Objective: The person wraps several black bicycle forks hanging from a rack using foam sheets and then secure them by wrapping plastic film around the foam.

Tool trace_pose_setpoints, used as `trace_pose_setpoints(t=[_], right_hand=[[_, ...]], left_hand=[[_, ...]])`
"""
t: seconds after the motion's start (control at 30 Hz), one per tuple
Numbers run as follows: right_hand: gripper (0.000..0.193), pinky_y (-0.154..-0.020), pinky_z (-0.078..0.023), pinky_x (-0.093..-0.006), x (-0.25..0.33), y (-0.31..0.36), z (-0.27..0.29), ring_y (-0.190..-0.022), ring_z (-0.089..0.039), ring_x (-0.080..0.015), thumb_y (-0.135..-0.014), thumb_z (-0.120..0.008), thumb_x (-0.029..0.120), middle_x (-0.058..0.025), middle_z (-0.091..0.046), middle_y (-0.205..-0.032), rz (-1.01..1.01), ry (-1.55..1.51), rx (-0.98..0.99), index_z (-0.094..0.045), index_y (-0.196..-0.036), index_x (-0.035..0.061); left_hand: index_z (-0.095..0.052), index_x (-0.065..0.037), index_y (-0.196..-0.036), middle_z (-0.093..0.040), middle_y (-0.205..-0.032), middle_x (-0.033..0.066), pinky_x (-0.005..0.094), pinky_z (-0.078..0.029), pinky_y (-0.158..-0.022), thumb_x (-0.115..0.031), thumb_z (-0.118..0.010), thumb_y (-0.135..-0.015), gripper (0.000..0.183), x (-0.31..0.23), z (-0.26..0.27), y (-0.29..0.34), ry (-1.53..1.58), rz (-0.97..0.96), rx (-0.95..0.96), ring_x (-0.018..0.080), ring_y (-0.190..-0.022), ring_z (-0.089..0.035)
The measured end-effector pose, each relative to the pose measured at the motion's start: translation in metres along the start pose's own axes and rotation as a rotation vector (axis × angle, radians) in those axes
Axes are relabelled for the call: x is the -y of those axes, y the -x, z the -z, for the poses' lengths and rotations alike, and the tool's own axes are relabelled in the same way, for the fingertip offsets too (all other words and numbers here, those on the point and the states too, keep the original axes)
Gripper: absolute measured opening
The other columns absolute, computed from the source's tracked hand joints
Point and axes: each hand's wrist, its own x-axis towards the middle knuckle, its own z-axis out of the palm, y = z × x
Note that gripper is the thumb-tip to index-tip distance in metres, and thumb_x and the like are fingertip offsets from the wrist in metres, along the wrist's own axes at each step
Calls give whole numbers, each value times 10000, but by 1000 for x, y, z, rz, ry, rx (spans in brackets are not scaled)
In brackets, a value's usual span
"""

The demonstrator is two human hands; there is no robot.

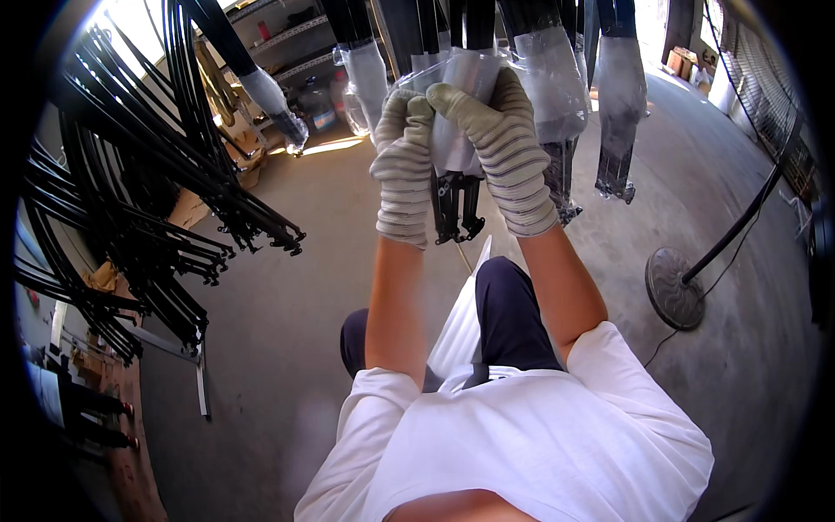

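Both my hands, in striped knit gloves, are raised to a hanging black fork-shaped metal part [457,209], like a bicycle fork. Clear plastic film [458,143] is round its middle, while its two lower ends stick out bare below. My left hand [404,130] is closed at the film's left edge. My right hand [497,122] is curled round the right side of the film, its thumb reaching over toward the left hand. Wrapped parts hang on either side, one [550,87] just right of my right hand and another [361,74] left of my left hand.
Many unwrapped black forks [165,165] hang in bunches at the left. A fan on a round base [674,289] stands at the right, its cord on the floor. Shelves [283,35] and large bottles [317,104] are at the back. Someone's dark-clothed legs [96,418] show far left.
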Motion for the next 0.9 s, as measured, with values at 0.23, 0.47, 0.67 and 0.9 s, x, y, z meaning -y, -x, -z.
trace_pose_setpoints(t=[0.23,0.47,0.67,0.9], right_hand=[[499,-604,-472,-279,2,-13,25,-655,-558,-177,-565,-721,243,-92,-556,-766,54,270,62,-486,-930,-3],[390,-681,-451,-260,0,-7,51,-708,-556,-147,-595,-696,248,-55,-569,-753,-33,-201,311,-548,-889,38],[421,-715,-478,-288,-3,-27,91,-754,-566,-185,-616,-665,203,-101,-554,-850,-79,-226,428,-502,-935,-17],[393,-732,-479,-301,19,-70,115,-785,-567,-179,-623,-659,222,-82,-571,-837,54,34,497,-522,-925,10]], left_hand=[[-486,-33,-908,-511,-785,20,161,-415,-616,-144,-514,-794,162,-4,10,-5,-107,31,-93,66,-691,-481],[-471,-18,-990,-515,-794,41,165,-417,-586,-165,-504,-800,243,2,21,-20,-205,-8,-157,72,-664,-475],[-478,-24,-984,-518,-782,45,170,-418,-559,-177,-503,-801,240,1,21,-15,-121,-62,-172,70,-635,-468],[-502,-50,-931,-522,-755,34,173,-418,-546,-217,-506,-801,212,-8,12,-16,-123,-124,-210,67,-619,-465]])
